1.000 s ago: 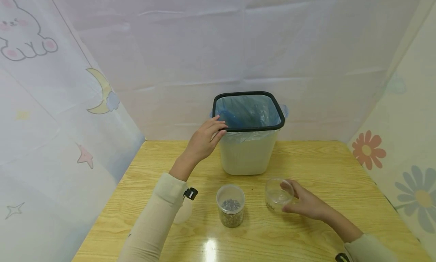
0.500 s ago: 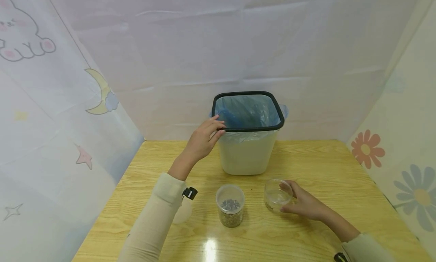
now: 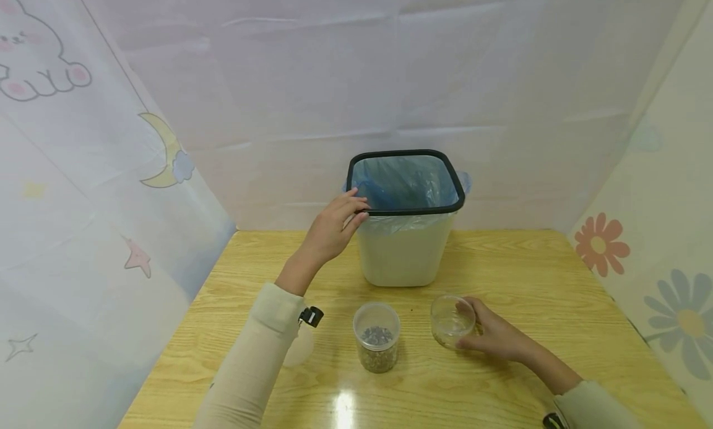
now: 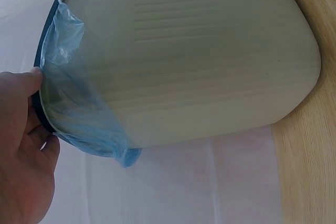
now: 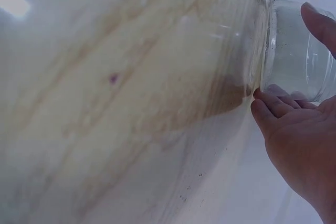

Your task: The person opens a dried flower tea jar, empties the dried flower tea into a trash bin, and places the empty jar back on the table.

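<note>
A white trash bin [image 3: 403, 255] with a black rim and a blue liner bag [image 4: 84, 93] stands at the back of the table. My left hand [image 3: 331, 229] grips the near-left corner of its rim, thumb on the outer side and fingers over the edge. A short, clear round jar [image 3: 441, 330] is in my right hand [image 3: 496, 336], with thumb and fingers around its side, low over the wood. In the right wrist view the same jar [image 5: 294, 51] looks see-through, with a few specks in it. Left of it stands a clear jar of dark grains [image 3: 377, 351], upright and lidless.
A pale round disc [image 3: 299, 348] lies on the table beside the left sleeve, which partly covers it. Printed cloth walls [image 3: 334, 95] close off the back and both sides of the wooden table [image 3: 518, 262]. A tiny dark speck [image 3: 411, 309] lies between jars and bin.
My right hand and the clear jar in it have shifted slightly left. The left hand has kept its grip on the bin's rim, and the other jar has stayed put.
</note>
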`<state>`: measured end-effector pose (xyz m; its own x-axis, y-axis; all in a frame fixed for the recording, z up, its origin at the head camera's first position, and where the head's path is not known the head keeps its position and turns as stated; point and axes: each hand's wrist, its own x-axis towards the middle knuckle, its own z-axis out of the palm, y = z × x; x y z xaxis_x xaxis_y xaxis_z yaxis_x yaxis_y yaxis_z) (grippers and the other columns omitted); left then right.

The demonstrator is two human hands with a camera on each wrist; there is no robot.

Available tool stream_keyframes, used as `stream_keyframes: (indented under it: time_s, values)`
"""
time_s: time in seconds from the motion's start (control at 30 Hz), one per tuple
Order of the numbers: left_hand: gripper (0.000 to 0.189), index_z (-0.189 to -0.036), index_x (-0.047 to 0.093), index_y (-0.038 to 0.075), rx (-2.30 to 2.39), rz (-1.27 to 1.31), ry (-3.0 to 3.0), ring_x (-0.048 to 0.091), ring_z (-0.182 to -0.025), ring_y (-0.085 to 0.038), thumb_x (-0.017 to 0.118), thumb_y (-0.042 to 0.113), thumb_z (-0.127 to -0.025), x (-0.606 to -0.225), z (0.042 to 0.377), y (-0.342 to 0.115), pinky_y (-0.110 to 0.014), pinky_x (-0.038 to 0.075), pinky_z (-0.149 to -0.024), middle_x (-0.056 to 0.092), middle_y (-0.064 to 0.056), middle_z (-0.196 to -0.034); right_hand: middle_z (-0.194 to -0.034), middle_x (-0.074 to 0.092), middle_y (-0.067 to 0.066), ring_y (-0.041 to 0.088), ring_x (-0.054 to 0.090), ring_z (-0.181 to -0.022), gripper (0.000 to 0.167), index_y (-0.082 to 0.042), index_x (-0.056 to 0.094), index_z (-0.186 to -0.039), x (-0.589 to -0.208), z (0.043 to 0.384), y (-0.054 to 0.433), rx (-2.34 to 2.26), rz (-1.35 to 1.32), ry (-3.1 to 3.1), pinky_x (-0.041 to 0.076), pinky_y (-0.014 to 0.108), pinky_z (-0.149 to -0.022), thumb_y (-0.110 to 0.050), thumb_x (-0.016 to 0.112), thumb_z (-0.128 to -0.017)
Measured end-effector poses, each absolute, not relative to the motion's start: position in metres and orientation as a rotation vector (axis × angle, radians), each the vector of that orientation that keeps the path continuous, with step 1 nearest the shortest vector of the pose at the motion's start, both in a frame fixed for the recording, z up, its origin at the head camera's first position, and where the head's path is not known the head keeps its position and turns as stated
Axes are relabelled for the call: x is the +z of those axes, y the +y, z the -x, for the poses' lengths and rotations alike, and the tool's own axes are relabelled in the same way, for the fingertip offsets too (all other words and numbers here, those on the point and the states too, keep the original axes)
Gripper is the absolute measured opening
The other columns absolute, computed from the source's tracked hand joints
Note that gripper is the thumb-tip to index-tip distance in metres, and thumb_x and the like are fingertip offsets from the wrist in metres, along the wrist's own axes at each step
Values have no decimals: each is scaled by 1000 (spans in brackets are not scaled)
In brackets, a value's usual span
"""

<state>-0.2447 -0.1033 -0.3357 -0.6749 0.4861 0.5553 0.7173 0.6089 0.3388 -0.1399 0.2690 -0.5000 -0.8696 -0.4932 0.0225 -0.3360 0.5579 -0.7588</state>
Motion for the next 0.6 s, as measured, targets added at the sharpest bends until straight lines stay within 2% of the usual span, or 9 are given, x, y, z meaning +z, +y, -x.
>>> stream_keyframes:
  time_s: [0.23,0.6]
  values:
    - [27,-124,69,7,-760,956,-2427,39,-147,-25,57,22,-105,-336,245,-103,-43,34,-119,63,-10,-138,-149,39,38,58,36,-137,87,9,28,-145,-500,142,268,-1193,690,2598,31,73,-106,-34,79,-89]
    - [28,-126,68,7,-771,961,-2422,38,-147,-25,57,22,-105,-339,247,-103,-43,34,-119,63,-11,-138,-151,39,35,55,35,-139,90,7,26,-148,-505,145,270,-1169,678,2593,26,72,-109,-34,80,-88]
